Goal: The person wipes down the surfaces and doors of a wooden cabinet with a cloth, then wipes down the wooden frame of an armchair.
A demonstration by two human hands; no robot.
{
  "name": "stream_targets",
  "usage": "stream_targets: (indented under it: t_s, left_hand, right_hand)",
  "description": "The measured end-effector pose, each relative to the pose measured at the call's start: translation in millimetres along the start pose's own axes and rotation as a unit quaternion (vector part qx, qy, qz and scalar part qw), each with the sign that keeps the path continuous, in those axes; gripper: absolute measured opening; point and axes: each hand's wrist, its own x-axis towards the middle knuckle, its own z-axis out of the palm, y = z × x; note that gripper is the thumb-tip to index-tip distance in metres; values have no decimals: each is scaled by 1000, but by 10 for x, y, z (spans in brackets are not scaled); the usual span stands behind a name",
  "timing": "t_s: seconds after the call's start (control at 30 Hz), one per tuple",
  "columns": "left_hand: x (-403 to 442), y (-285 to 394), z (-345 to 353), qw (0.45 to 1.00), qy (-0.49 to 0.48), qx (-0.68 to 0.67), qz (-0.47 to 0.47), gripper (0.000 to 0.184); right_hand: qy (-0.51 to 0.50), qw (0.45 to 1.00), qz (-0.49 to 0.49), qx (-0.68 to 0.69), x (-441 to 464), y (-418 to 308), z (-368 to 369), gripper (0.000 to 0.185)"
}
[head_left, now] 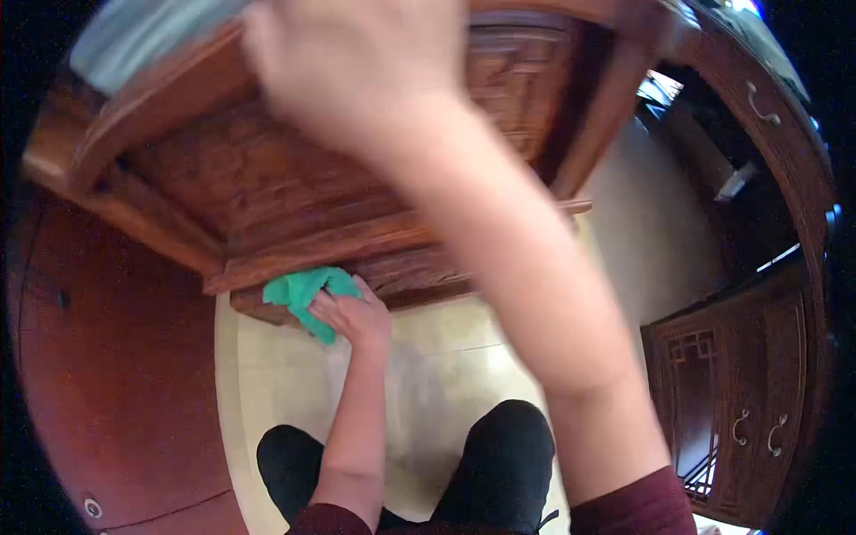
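Low down, my left hand point(355, 316) presses a crumpled green cloth point(308, 294) against the bottom rail of a carved wooden piece of furniture point(330, 209). Part of the cloth hangs below the fingers. My right arm reaches up across the view. Near the top edge of the furniture is my right hand point(357, 62), large and smeared by motion. Its fingers cannot be made out, nor whether it touches the wood.
A greyish cushion or cloth point(147, 45) lies on top at upper left. A red-brown door point(116, 357) stands at left. On the right is a dark wooden cabinet point(731, 410) with metal handles. My knees point(504, 446) are above the pale tiled floor point(428, 357).
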Motion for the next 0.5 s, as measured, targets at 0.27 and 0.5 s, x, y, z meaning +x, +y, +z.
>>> stream_targets:
  t_s: [0.27, 0.5]
  left_hand:
    - [-728, 1681, 148, 925, -236, -181, 238, 43]
    - [-903, 2042, 431, 901, -214, -106, 361, 43]
  right_hand:
    - [-15, 999, 45, 10, -89, 121, -78, 25]
    - [-18, 998, 65, 17, -127, 125, -101, 25]
